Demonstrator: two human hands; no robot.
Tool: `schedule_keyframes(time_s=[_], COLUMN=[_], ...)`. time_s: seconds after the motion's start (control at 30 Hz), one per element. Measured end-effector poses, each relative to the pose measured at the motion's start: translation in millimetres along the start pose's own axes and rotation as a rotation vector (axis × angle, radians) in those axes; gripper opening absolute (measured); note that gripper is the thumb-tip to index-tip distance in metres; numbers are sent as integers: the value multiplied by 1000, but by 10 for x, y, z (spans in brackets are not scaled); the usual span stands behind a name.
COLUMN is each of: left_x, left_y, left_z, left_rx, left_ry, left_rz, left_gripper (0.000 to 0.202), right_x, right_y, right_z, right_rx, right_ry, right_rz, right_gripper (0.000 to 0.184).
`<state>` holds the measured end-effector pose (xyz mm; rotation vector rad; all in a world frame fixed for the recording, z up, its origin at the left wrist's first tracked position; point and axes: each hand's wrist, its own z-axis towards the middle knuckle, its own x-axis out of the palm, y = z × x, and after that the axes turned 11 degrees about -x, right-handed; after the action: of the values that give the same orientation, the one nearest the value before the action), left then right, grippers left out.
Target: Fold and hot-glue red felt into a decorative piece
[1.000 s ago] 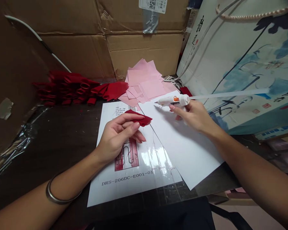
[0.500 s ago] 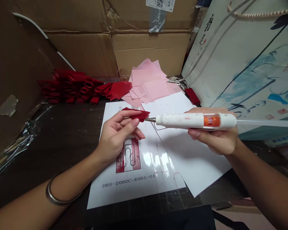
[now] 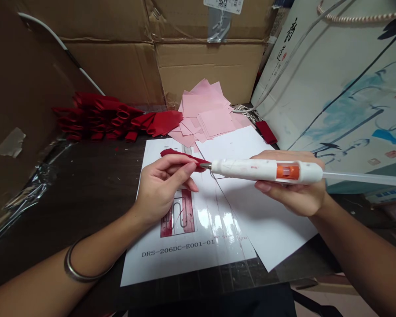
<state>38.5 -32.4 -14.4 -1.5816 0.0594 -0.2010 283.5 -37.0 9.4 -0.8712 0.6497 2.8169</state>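
Observation:
My left hand (image 3: 161, 187) pinches a small red fabric piece (image 3: 181, 156) between thumb and fingers, just above a white printed sheet (image 3: 185, 259). A white glue gun (image 3: 267, 171) with an orange trigger lies level in my right hand (image 3: 295, 193), fingers wrapped round its body. Its metal tip touches the right end of the red piece. A clear glue stick juts out of the gun's back toward the right.
Folded red fabric pieces (image 3: 112, 121) are heaped at the back left, with pink paper squares (image 3: 206, 114) beside them. Cardboard boxes (image 3: 191, 61) wall the back and left. A printed paper bag (image 3: 346, 83) stands at right. A plain white sheet (image 3: 267, 224) overlaps the printed one.
My right hand swung the glue gun down from the back of the sheets and brought its tip against the red piece. My left hand tilted the piece flatter.

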Motion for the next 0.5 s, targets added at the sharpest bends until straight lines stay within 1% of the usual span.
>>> schedule_keyframes(time_s=[0.2, 0.33, 0.5], left_x=[7, 13, 18], left_y=[-28, -28, -18], left_z=[-11, -12, -13], left_rx=[16, 39, 82], left_ry=[-28, -61, -94], left_rz=[90, 102, 98], left_gripper=[14, 7, 6], right_x=[0, -3, -12], right_y=[8, 34, 81], right_z=[1, -7, 0], right_rx=[-82, -135, -141], right_ry=[24, 55, 98], right_rz=[-111, -174, -230], right_gripper=[18, 25, 30])
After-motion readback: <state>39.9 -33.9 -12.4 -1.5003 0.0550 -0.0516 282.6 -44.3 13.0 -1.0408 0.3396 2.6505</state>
